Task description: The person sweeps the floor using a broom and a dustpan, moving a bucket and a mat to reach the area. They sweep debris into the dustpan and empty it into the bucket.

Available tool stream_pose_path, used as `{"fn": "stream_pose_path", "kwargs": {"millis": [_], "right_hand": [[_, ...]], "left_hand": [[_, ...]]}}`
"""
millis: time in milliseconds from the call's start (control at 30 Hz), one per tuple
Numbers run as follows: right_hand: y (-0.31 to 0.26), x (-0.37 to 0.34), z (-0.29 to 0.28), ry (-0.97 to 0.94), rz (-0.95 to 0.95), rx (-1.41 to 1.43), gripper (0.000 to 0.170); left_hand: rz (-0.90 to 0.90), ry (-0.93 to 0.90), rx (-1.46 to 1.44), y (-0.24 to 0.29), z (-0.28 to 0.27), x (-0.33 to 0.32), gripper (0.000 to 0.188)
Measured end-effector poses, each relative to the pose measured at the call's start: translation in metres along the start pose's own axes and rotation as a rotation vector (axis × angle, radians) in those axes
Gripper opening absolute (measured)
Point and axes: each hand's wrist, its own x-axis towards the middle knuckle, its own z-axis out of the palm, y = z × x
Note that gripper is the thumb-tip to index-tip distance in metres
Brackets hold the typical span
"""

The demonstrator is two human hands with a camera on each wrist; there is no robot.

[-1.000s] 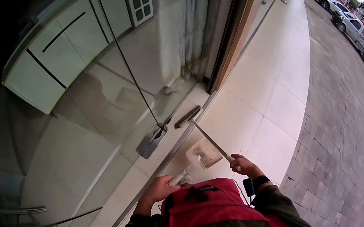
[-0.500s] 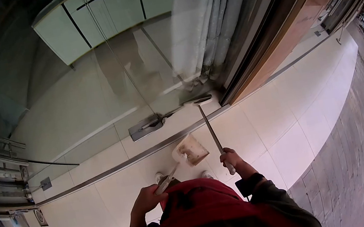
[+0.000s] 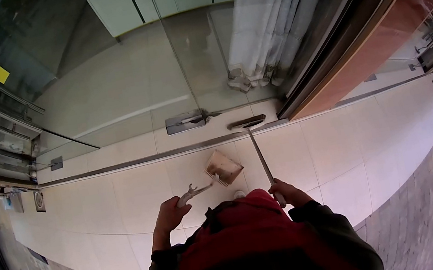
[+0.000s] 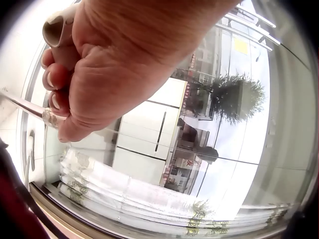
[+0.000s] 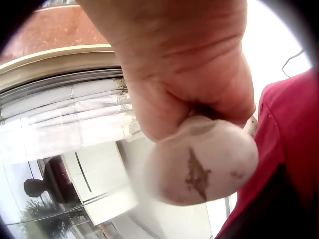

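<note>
In the head view the left hand (image 3: 170, 214) grips the pale handle (image 3: 186, 197) of a long-handled dustpan, whose dirty white pan (image 3: 224, 168) is over the tiles. Curled fingers and thumb wrap that handle's hollow end (image 4: 59, 27) in the left wrist view. The right hand (image 3: 290, 192) holds a broom by its stick (image 3: 261, 156); the broom head (image 3: 247, 123) lies by the glass wall, beyond the metal floor track. A rounded, stained handle end (image 5: 204, 162) sticks out of the right hand (image 5: 184, 64) in the right wrist view.
A grey metal door fitting (image 3: 185, 122) sits at the foot of the glass, left of the broom head. Behind the glass hang white curtains (image 3: 265, 18). A brown frame (image 3: 350, 44) rises at right; grey paving (image 3: 413, 216) borders the tiles.
The head view has turned, so the floor track now runs nearly level. The broom head has shifted slightly, staying beyond the track. The left hand and dustpan handle have swung outward, left of the body.
</note>
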Motion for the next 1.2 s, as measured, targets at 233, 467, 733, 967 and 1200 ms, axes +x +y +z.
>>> {"fn": "stream_pose_path", "kwargs": {"millis": [233,467,733,967,1200], "right_hand": [[0.019,-0.037,-0.062,-0.208,-0.176,0.095,0.011],[-0.045,-0.094,-0.064,0.282,-0.198,-0.597,0.019],[-0.047,0.106,-0.048,-0.031,-0.423,-1.874,0.004],[-0.015,0.044,0.149,-0.129,-0.295,-1.596,0.021],[-0.018,0.053,0.211,-0.146,-0.314,-1.475,0.022]], "left_hand": [[0.026,0.049,-0.007,-0.014,0.013,-0.01,0.032],[-0.073,0.147,-0.109,-0.048,0.011,-0.033,0.031],[-0.149,0.317,-0.291,-0.096,0.003,-0.095,0.027],[-0.248,0.46,-0.393,-0.147,0.027,-0.131,0.03],[-0.272,0.519,-0.381,-0.173,0.026,-0.15,0.031]]}}
